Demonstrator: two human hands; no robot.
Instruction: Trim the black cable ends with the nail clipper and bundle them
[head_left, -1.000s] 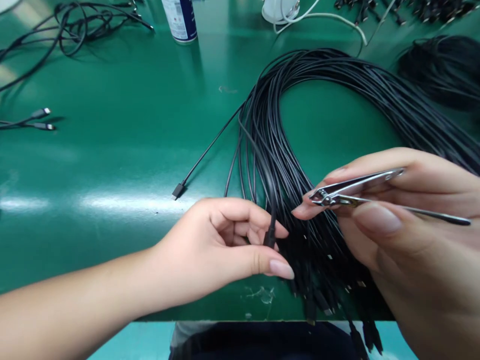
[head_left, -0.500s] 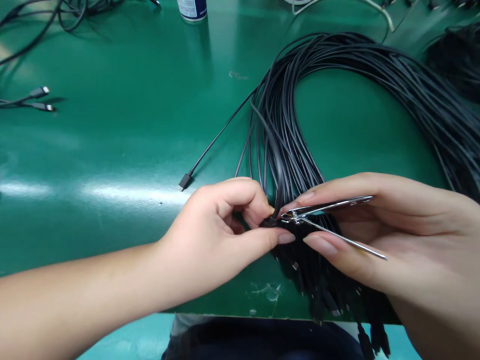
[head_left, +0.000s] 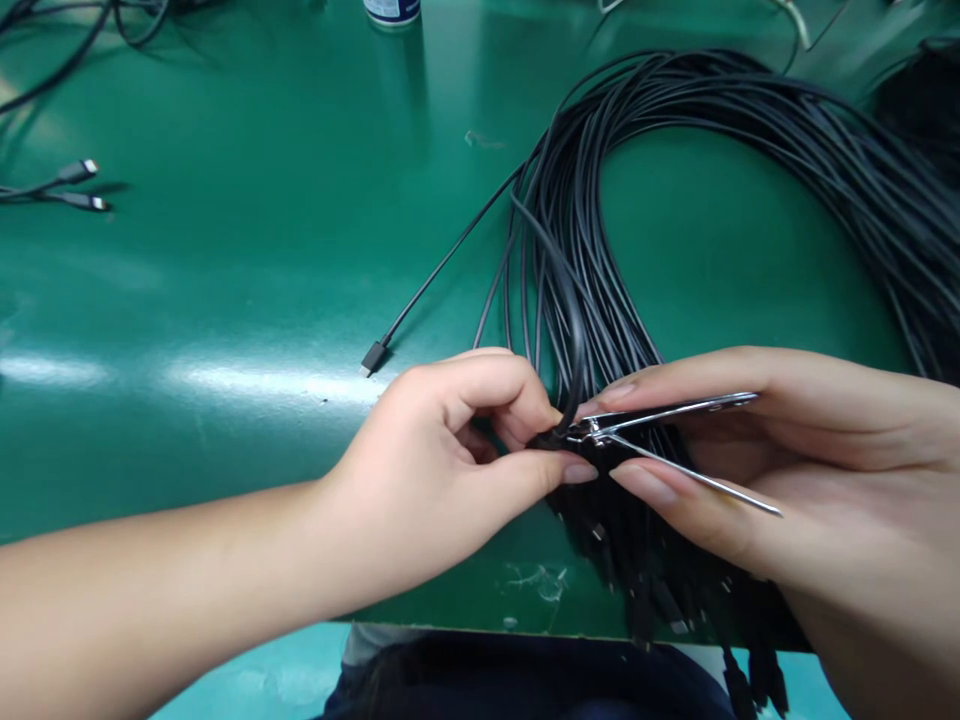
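Between the thumb and fingers of my left hand (head_left: 465, 450) is pinched the end of a black cable (head_left: 568, 310), its connector mostly hidden by the fingers. My right hand (head_left: 780, 450) grips a silver nail clipper (head_left: 675, 408) with its lever swung out. The clipper's jaws point left and meet the cable end near my left fingertips; whether they bite into it I cannot tell. Behind and under both hands lies a thick bundle of black cables (head_left: 705, 95), with several connectors (head_left: 667, 600) hanging toward the table's front edge.
One loose cable connector (head_left: 373, 357) lies on the green table (head_left: 225, 270) left of the bundle. Two more cable plugs (head_left: 79, 172) rest at the far left, below dark coiled cables (head_left: 142, 20). A can (head_left: 392, 10) stands at the back.
The whole view has shifted slightly. Both hands keep their grips, and the clipper's jaws sit a little closer against the cable end.
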